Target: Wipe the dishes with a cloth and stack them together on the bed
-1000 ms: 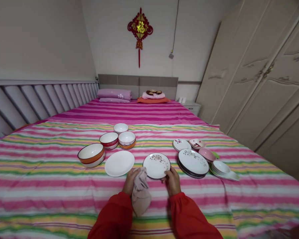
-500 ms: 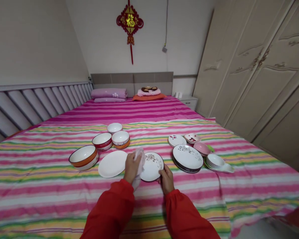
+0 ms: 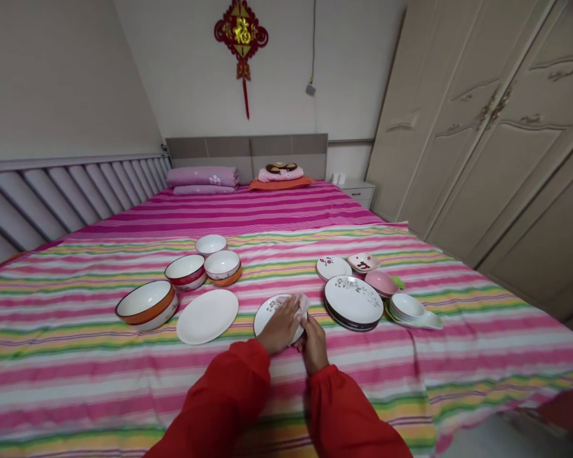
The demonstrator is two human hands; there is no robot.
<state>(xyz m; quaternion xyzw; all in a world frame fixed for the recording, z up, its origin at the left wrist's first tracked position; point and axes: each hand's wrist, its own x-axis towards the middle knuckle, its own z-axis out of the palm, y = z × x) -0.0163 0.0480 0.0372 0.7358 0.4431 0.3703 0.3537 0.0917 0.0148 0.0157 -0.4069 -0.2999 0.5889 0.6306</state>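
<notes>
A white plate with a brown floral pattern (image 3: 267, 312) lies on the striped bedspread (image 3: 76, 356) in front of me. My left hand (image 3: 281, 327) presses a pale cloth (image 3: 300, 304) flat onto the plate, fingers wrapped over the cloth. My right hand (image 3: 314, 342) grips the plate's near right rim. Both arms wear red sleeves. Most of the plate is hidden under the hand and cloth.
Left of the plate lie a plain white plate (image 3: 207, 316), an orange-banded bowl (image 3: 146, 305) and three small bowls (image 3: 204, 264). To the right stand a stack of patterned plates (image 3: 354, 303), small dishes, a pink bowl (image 3: 382, 283) and white spoons (image 3: 413, 310). A wardrobe (image 3: 496, 146) is at the right.
My left hand has carried the cloth from the plate's left edge onto its middle and right side. The right hand kept hold of the rim. The view shifted slightly left.
</notes>
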